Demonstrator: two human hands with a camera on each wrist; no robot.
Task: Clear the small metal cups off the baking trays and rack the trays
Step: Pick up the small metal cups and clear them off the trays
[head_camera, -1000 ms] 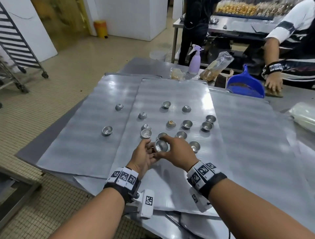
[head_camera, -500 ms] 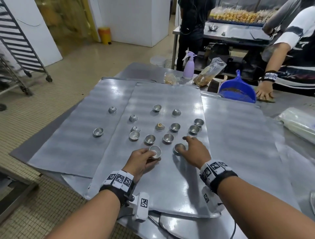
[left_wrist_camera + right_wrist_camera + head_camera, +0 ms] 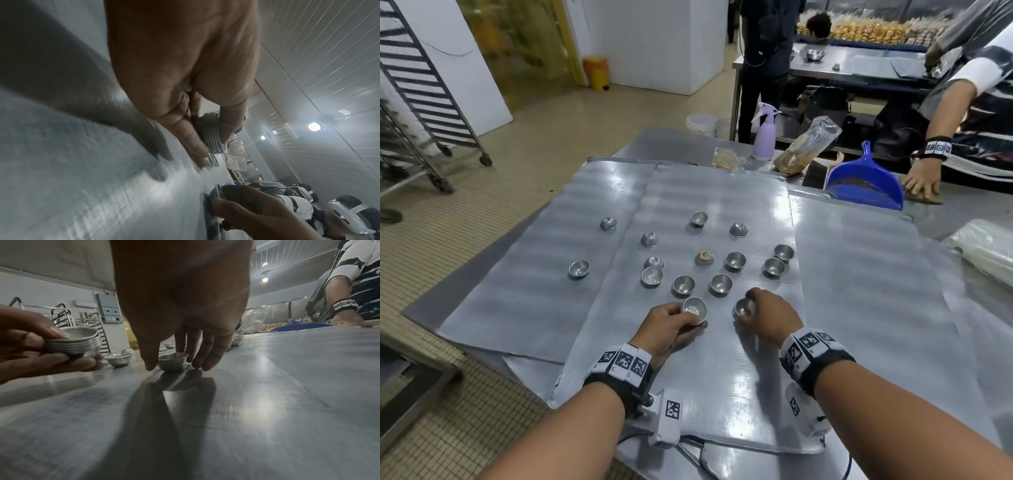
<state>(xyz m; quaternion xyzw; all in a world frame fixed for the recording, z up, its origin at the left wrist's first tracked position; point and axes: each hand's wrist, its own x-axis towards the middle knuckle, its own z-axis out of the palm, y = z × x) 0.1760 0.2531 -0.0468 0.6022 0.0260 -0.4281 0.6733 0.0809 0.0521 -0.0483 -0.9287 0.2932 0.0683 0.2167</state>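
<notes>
My left hand point(image 3: 688, 318) grips a stack of several nested small metal cups point(image 3: 695, 309), held just above the middle baking tray point(image 3: 722, 383); the stack also shows in the left wrist view point(image 3: 211, 134) and the right wrist view point(image 3: 74, 344). My right hand point(image 3: 751, 306) pinches one upright cup point(image 3: 172, 361) that stands on the same tray, thumb on its left and fingers on its right. Several loose cups point(image 3: 720, 284) lie farther back, some upside down, one with a crumb on it point(image 3: 704, 258). Two more cups point(image 3: 578, 269) sit on the left tray point(image 3: 517, 308).
A third tray point(image 3: 876, 308) lies to the right. At the table's far end are a blue dustpan point(image 3: 866, 185), a spray bottle point(image 3: 765, 137), food bags point(image 3: 808, 144) and another person's hand point(image 3: 923, 178). A wheeled tray rack point(image 3: 421, 85) stands far left.
The right hand left the stack in my left hand, moved right and came down around another cup on the middle tray. The left hand stayed low with the stack.
</notes>
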